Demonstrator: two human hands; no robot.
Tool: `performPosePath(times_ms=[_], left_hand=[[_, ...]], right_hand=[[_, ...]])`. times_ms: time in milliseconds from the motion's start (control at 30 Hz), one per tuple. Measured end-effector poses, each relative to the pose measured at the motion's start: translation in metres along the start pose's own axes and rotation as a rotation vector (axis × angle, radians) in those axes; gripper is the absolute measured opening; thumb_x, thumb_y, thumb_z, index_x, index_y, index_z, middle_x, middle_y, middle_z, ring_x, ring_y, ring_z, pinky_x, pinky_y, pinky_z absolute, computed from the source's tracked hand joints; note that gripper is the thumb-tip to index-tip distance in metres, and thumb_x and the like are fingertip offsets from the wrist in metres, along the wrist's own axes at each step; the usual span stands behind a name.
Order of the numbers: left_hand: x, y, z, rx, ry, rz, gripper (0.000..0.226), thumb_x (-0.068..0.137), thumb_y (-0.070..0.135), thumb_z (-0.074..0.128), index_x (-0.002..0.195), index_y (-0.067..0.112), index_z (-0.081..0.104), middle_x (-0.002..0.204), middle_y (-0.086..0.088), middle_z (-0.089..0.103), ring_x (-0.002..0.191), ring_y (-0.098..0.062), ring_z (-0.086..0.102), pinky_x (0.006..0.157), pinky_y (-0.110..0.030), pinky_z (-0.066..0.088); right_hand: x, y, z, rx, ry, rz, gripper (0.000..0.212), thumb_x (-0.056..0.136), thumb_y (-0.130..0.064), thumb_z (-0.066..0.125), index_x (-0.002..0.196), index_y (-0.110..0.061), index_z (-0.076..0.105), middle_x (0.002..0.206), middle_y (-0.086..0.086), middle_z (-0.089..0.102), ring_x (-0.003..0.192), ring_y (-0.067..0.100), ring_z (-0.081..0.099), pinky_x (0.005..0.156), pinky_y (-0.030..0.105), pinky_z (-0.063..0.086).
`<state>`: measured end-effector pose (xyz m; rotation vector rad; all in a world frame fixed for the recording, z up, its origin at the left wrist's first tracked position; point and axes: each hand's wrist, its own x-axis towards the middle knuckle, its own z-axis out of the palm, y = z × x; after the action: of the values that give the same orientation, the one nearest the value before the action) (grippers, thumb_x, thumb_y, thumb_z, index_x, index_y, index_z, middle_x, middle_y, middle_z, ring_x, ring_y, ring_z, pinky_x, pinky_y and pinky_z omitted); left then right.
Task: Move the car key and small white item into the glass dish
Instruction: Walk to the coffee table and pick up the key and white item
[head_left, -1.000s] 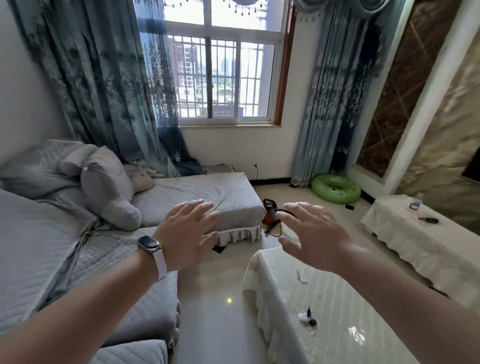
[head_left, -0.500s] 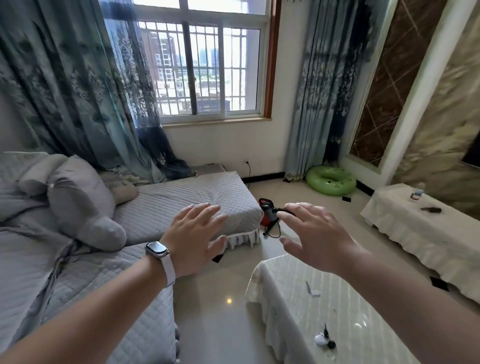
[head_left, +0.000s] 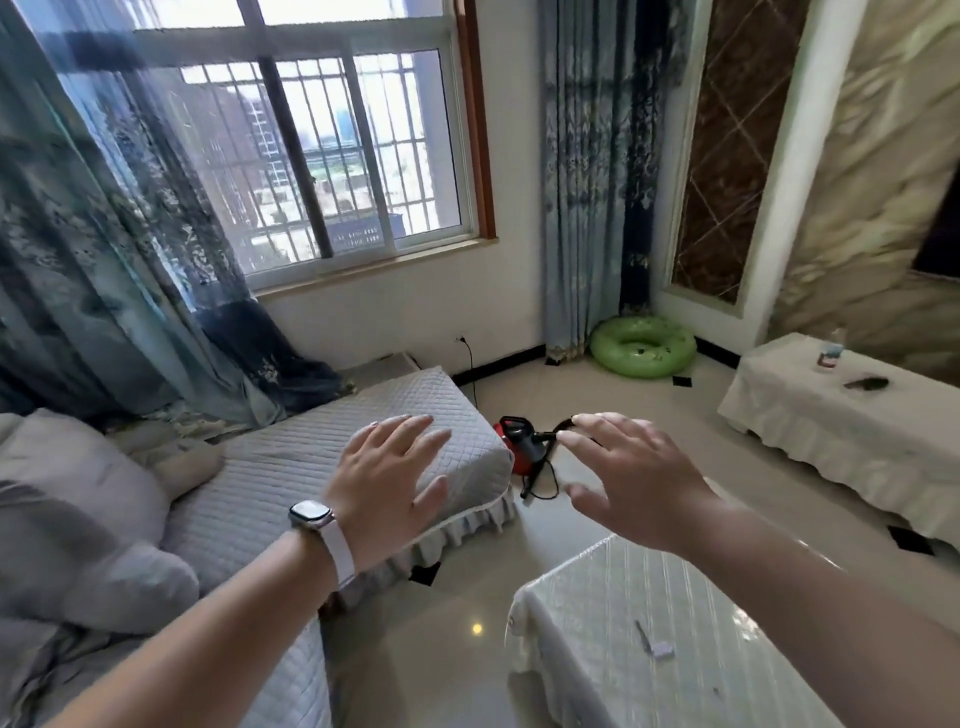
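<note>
My left hand (head_left: 387, 483), with a watch on a white strap at the wrist, is held out flat in the air, fingers spread, holding nothing. My right hand (head_left: 631, 480) is stretched out beside it, also open and empty. Both hover above the floor, beyond the far end of the low table (head_left: 582, 623) with its pale striped cover. A small white item (head_left: 662, 649) with a thin grey strip beside it lies on that table. The car key and the glass dish are out of view.
A grey quilted sofa (head_left: 311, 467) runs along the left with a grey cushion (head_left: 72, 519). A red and black device with a cord (head_left: 519, 441) lies on the floor. A green swim ring (head_left: 641, 347) sits by the curtain. A second covered table (head_left: 852, 431) stands at right.
The view has tilted up and turned: the near table has slid lower, and the key with the white round item has dropped out of the bottom edge. Both hands stay open.
</note>
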<state>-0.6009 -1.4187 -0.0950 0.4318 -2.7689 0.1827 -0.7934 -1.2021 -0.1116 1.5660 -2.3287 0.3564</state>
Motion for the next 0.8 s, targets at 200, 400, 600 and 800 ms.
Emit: performPosePath(times_ms=[200,400,600,800], left_hand=[[0.079,0.022,0.03,-0.03,0.004,0.166,0.055,0.093,0.051,0.039,0.14,0.023,0.047,0.146,-0.004,0.049,0.135,-0.025,0.041,0.112,-0.043,0.024],[0.156,0.053,0.072,-0.159,0.018,0.37,0.053,0.088,0.049,0.044,0.131,0.02,0.057,0.136,-0.005,0.058,0.127,-0.027,0.05,0.107,-0.043,0.033],[0.232,0.071,0.132,-0.298,-0.004,0.57,0.052,0.087,0.049,0.048,0.129,0.021,0.059,0.133,-0.005,0.061,0.124,-0.028,0.053,0.104,-0.046,0.039],[0.302,0.065,0.197,-0.398,-0.057,0.746,0.053,0.088,0.049,0.05,0.133,0.021,0.054,0.135,-0.003,0.058,0.126,-0.026,0.049,0.104,-0.044,0.037]], right_hand=[[0.007,0.042,0.0,-0.043,-0.02,0.093,0.056,0.085,-0.045,0.059,0.133,-0.017,0.054,0.14,0.011,0.054,0.13,0.031,0.045,0.104,0.047,0.032],[-0.003,0.085,0.007,-0.113,-0.049,0.263,0.055,0.089,-0.046,0.053,0.136,-0.017,0.049,0.143,0.011,0.049,0.132,0.029,0.04,0.106,0.045,0.027],[-0.005,0.121,0.035,-0.174,-0.129,0.476,0.053,0.089,-0.046,0.052,0.133,-0.016,0.052,0.14,0.015,0.052,0.129,0.033,0.044,0.104,0.048,0.032],[0.02,0.139,0.084,-0.199,-0.178,0.7,0.056,0.092,-0.049,0.046,0.14,-0.021,0.043,0.144,0.011,0.048,0.13,0.032,0.041,0.104,0.044,0.03]])
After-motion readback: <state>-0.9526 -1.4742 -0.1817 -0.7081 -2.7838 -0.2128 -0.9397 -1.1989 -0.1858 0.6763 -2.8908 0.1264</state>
